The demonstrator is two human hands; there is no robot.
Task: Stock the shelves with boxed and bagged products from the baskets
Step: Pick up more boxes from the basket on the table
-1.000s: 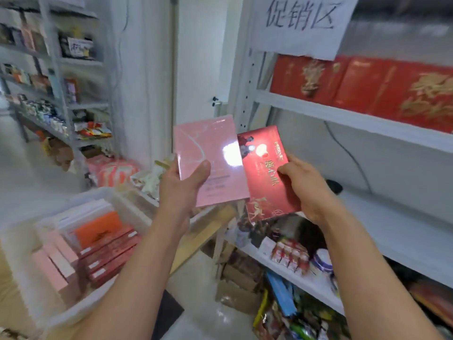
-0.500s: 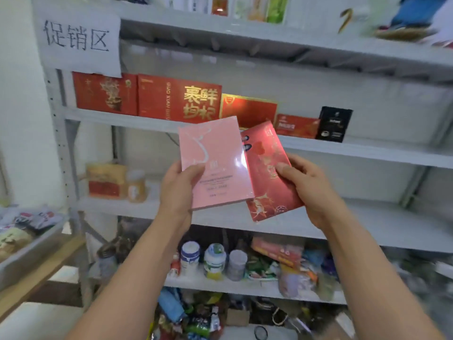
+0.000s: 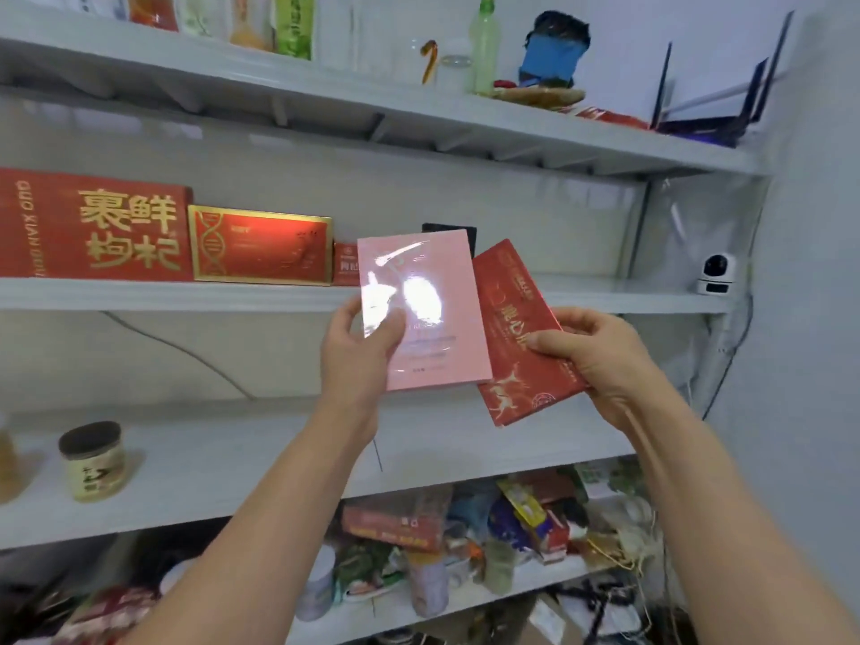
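Note:
My left hand grips a flat pink box by its lower left edge, thumb across the glossy front. My right hand pinches a flat red box with gold print, tilted to the right and partly tucked behind the pink one. Both boxes are raised in front of the white shelf unit, level with the shelf that carries the red gift boxes. Behind the pink box a small red box and a black box are mostly hidden.
Large red gift boxes and a gold-framed red box line the left of that shelf; a white camera sits at its right end. A jar stands on the shelf below. Lower shelves hold mixed packets.
The view has swung right and up along the shelf unit; the basket is out of sight. Both hands keep the same grip on their boxes, now held nearer the shelf's right half.

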